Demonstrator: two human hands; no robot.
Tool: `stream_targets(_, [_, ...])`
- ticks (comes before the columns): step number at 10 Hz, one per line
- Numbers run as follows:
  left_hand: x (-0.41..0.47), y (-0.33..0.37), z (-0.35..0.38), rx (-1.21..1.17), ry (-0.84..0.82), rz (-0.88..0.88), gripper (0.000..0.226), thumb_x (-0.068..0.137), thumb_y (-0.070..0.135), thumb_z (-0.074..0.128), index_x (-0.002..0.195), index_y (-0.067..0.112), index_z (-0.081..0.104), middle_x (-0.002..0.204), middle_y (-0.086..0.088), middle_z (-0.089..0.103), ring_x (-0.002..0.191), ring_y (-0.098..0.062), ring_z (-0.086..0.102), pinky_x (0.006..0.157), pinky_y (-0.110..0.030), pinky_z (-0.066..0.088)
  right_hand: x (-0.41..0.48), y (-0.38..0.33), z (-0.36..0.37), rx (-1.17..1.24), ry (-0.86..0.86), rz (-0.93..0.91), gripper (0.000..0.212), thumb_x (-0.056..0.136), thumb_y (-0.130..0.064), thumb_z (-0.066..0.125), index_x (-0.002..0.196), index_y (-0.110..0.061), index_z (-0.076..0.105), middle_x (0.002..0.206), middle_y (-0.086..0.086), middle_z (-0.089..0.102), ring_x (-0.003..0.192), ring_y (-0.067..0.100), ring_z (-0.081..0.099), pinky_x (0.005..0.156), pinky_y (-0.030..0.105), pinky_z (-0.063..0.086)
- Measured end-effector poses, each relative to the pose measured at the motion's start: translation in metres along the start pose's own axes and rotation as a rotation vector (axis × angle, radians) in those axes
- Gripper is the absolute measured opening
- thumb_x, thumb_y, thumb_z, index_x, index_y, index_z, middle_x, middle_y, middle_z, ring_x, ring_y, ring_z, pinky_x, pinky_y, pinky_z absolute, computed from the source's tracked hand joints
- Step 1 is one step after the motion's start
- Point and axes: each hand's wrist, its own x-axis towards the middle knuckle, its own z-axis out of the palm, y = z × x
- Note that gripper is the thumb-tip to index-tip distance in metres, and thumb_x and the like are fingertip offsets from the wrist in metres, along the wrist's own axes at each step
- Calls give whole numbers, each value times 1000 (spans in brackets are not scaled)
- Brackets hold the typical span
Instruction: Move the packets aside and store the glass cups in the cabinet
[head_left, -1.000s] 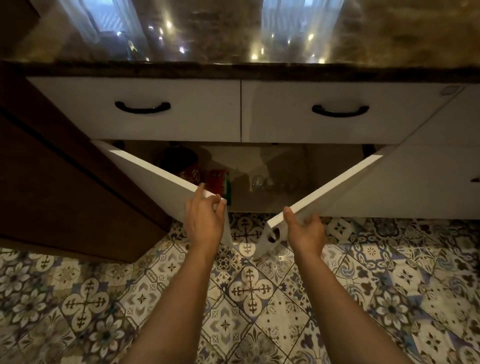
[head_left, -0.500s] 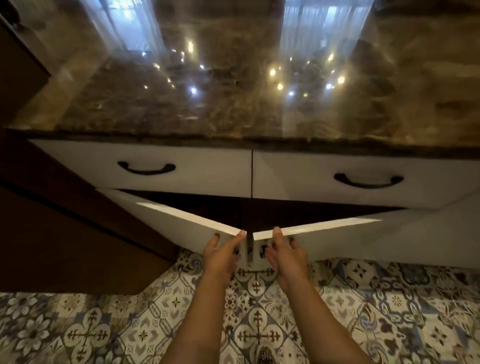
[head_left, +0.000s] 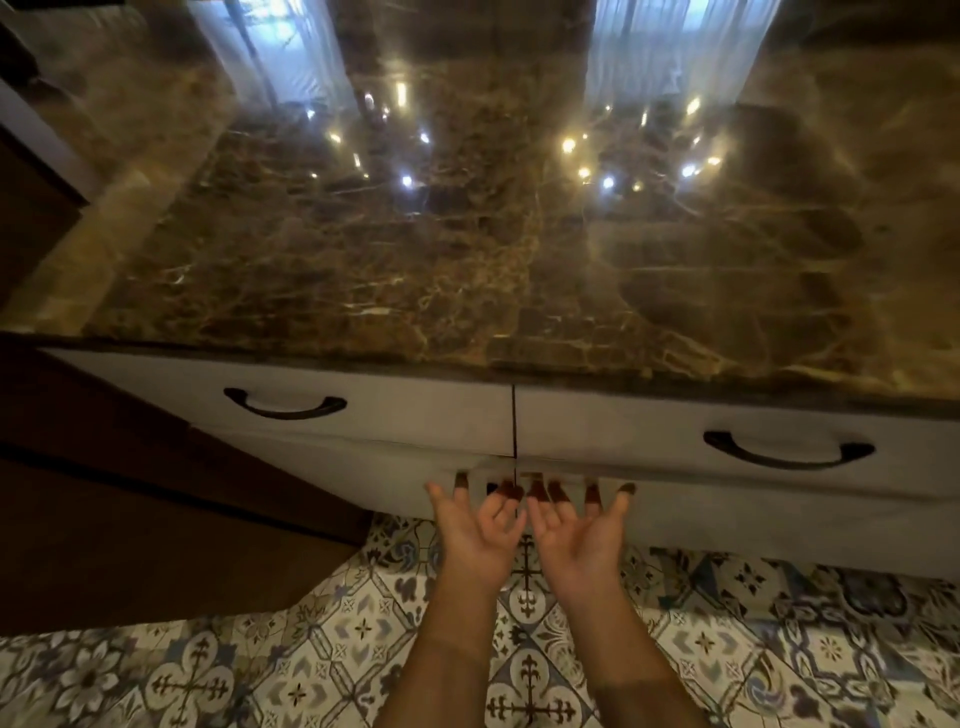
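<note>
Both cabinet doors (head_left: 649, 514) have swung shut since a moment ago, so your glass cups and packets are out of sight behind them. Your left hand (head_left: 475, 535) and right hand (head_left: 574, 535) are spread, empty, fingertips at the doors' meeting edges under the desk (head_left: 467, 260).

cabinet (head_left: 395, 478) | white double doors shut | below marble counter | contents hidden
</note>
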Motion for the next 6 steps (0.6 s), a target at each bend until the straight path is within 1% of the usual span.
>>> stream_targets(1, [-3, 5, 19, -76, -23, -35, 86, 95, 76, 27, 161, 30, -1, 169, -19, 3, 156, -39, 7, 125, -52, 12, 2, -7, 11, 57, -56, 61, 96, 93, -75, 39, 163, -24, -2, 171, 19, 1, 157, 40, 6, 126, 54, 15])
stream_targets(2, [-11, 10, 38, -108, -48, -71, 97, 90, 81, 26, 161, 23, -5, 169, -16, -5, 157, -35, -1, 127, -51, 3, -4, -16, 21, 106, -110, 97, 109, 86, -82, 40, 163, -19, -4, 170, 20, -3, 157, 40, 1, 126, 55, 9])
stream_targets(3, [-29, 16, 47, -91, -70, -72, 99, 90, 82, 24, 161, 19, -6, 169, -17, -3, 157, -34, 1, 127, -50, 4, -24, -21, 28, 135, -137, 88, 112, 85, -84, 39, 164, -17, -2, 171, 20, 0, 157, 40, 5, 126, 55, 11])
stream_targets(4, [-66, 28, 55, -34, -111, -15, 95, 92, 80, 22, 162, 20, -1, 169, -19, 6, 156, -37, 10, 125, -50, 10, -62, -26, 44, 23, -157, 16, 104, 89, -79, 42, 164, -16, 8, 169, 20, 14, 155, 40, 18, 124, 54, 23])
stream_targets(5, [-106, 38, 64, 295, -129, 158, 93, 93, 79, 24, 162, 19, 10, 167, -17, 18, 154, -35, 21, 124, -49, 20, -116, -26, 74, -372, -203, -118, 85, 99, -59, 47, 162, -11, 18, 163, 22, 32, 147, 38, 38, 120, 51, 35])
stream_targets(6, [-145, 54, 71, 770, -161, 484, 108, 81, 91, 20, 148, 12, 48, 150, -17, 51, 135, -35, 52, 115, -52, 40, -175, -23, 109, -740, -286, -394, 59, 103, -41, 52, 149, -5, 46, 140, 17, 61, 125, 26, 62, 110, 43, 49])
